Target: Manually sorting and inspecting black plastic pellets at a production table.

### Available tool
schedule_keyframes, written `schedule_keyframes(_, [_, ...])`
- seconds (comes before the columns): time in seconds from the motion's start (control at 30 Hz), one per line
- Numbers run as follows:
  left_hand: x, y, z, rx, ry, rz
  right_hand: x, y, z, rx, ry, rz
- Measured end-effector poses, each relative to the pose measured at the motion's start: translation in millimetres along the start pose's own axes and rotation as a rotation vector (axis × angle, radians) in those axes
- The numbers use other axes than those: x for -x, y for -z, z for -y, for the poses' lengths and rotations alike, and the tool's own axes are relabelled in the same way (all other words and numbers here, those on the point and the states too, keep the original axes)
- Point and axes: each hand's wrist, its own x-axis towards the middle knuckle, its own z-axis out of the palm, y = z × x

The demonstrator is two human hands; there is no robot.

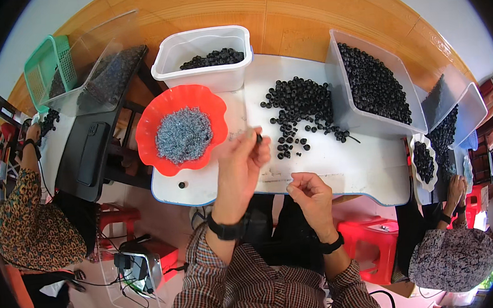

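Nearest us, our right hand [313, 198], in a checked sleeve with a black wristband, rests at the near edge of the white tabletop [369, 170]; its grip is drawn narrow, fingertips pinched together, though we cannot tell whether anything lies between them. Just beyond and to its left, our left hand [241, 166], wearing a black wristwatch, is raised over the tabletop with its grip closed on a small black ring-shaped bead [259, 137] held at the fingertips. That bead lies ahead of and to the left of the right hand, so the left hand is plainly the nearer; the bead is too small for us to judge how its axis points. A lone black bead [182, 184] sits on the tabletop to the left, well apart. Immediately left of the left hand stands a red scalloped plastic bowl [160, 155] holding fine grey-silver pieces. To the right, a loose scatter of black beads [300, 106] spreads over the tabletop, near the held bead. Farther off, a white rectangular plastic tub [202, 65] with beads at centre, and a clear plastic bin [402, 78] heaped with beads at right. Other persons sit at either side.
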Motion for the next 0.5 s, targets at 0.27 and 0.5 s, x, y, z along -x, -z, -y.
schedule_keyframes(0.27, [-119.7, -20.0, -67.9, 0.037, -0.238, -0.024, -0.2, -0.8, -5.5, -0.013, -0.006, 0.006])
schedule_keyframes(0.5, [-138.5, -27.0, -80.8, 0.027, -0.262, -0.128, -2.9, 6.6, -12.4, -0.026, -0.005, -0.025])
